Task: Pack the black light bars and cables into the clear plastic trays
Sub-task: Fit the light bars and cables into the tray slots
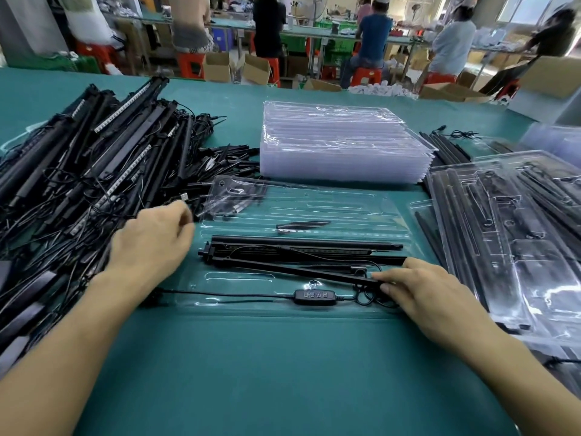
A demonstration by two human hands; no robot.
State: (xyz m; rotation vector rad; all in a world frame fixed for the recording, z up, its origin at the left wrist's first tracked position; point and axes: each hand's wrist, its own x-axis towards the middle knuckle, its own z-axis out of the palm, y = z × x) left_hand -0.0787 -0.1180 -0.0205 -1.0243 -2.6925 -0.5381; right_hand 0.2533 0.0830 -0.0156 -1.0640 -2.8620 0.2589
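Observation:
An opened clear plastic tray lies flat on the green table in front of me. Black light bars rest side by side in its near half. One slanted bar lies across them, and my right hand pinches its right end. A cable with a black button controller runs along the tray's near edge. My left hand hovers at the edge of the big pile of loose black bars and cables, fingers curled; whether it grips a cable I cannot tell.
A tall stack of empty clear trays stands behind the open tray. Filled trays lie piled at the right. Beyond the table's far edge, people sit on red stools among cardboard boxes.

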